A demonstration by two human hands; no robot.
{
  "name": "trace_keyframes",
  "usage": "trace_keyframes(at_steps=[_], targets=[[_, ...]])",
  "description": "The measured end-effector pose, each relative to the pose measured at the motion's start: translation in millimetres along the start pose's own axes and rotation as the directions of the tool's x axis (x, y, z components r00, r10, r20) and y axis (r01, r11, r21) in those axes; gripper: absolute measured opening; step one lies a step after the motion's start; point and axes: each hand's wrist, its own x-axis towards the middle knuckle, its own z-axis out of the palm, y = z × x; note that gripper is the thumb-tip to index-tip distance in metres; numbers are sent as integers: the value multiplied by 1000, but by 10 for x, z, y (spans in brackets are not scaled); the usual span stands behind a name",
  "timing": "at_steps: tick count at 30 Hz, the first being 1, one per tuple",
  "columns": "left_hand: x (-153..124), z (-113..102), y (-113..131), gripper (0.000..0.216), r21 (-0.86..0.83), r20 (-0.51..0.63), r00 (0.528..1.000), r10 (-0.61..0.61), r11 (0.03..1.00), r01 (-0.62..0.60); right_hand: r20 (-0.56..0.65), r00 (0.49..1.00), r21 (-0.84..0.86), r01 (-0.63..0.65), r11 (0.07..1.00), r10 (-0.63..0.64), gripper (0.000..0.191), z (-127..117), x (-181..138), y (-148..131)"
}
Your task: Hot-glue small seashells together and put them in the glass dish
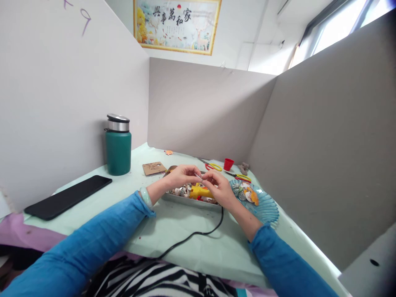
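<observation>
My left hand (183, 175) and my right hand (219, 187) meet fingertip to fingertip above a metal tray (188, 201). Between the pinched fingers is a small, thin whitish piece (198, 176), too small to name and partly covered. Both hands are closed on it. Below them in the tray lies a yellow glue gun (200, 191), partly hidden by my right hand, among many small shells (182, 190). A black cord (198, 233) runs from the tray's right side toward the table's front edge.
A blue scalloped plate (267, 208) with shells stands right of the tray. Behind are two pairs of scissors (213, 166), a red cup (228, 164) and a brown cardboard piece (154, 168). A green bottle (119, 150) and black phone-like slab (68, 197) are left. Grey partitions (204, 107) enclose the table.
</observation>
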Motion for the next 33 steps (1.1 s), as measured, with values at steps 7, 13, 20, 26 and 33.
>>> trace_keyframes(at_steps=[7,13,20,26,33], targets=[[-5,18,17,31,9,-9,1000,-26,1000,26,-1,999,12,-34,999,35,10,-7,1,-25],[-13,17,61,29,-58,7,1000,-3,998,3,2,999,10,-46,999,46,11,-7,-4,-22],[-40,24,113,29,-40,34,999,-38,998,40,10,1000,14,-25,1000,25,11,-19,2,-29],[-25,5,38,29,-29,21,1000,-16,999,16,9,1000,26,-25,999,25,12,-16,-10,-28],[-28,7,33,28,-64,30,1000,-4,998,6,-2,1000,34,-26,999,26,13,-10,-10,-18]])
